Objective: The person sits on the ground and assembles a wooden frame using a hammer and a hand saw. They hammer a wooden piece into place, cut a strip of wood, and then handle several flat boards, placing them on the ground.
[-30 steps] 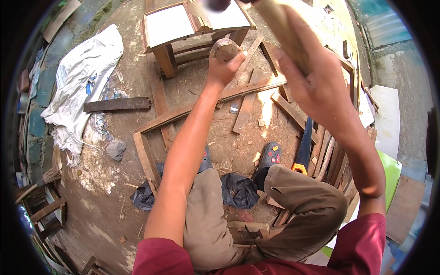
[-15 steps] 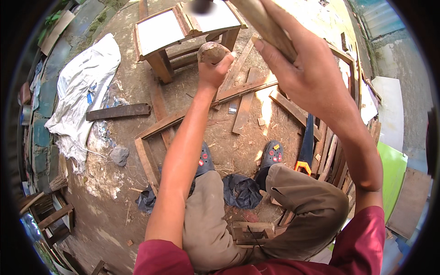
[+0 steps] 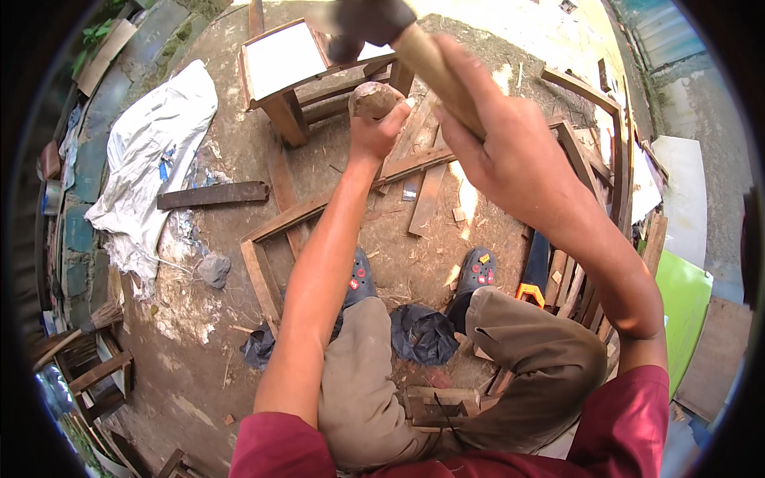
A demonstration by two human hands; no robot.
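Observation:
My left hand point(image 3: 374, 137) is closed around a stout wooden handle point(image 3: 372, 102), its worn, rounded butt pointing up toward me. Whatever extends below that handle is hidden by my fist. In my right hand point(image 3: 510, 147) is a hammer point(image 3: 438, 68) with a thick pale wooden shaft and a dark, motion-blurred head. The hammer head hangs above and just beyond my left fist, apart from the handle butt. Under my left fist a long wooden frame piece point(image 3: 414, 165) lies on the ground.
A small wooden table frame with white panels point(image 3: 283, 60) stands ahead. A handsaw point(image 3: 535, 267) leans beside my right shoe, near stacked wood strips. White cloth point(image 3: 163, 143), a dark plank point(image 3: 213, 195) and a stone point(image 3: 213, 271) lie left. Black plastic point(image 3: 422, 331) sits between my feet.
The hammer's shaft and head have come lower into view as my right hand moved slightly left and down. My left hand keeps its grip, almost unmoved.

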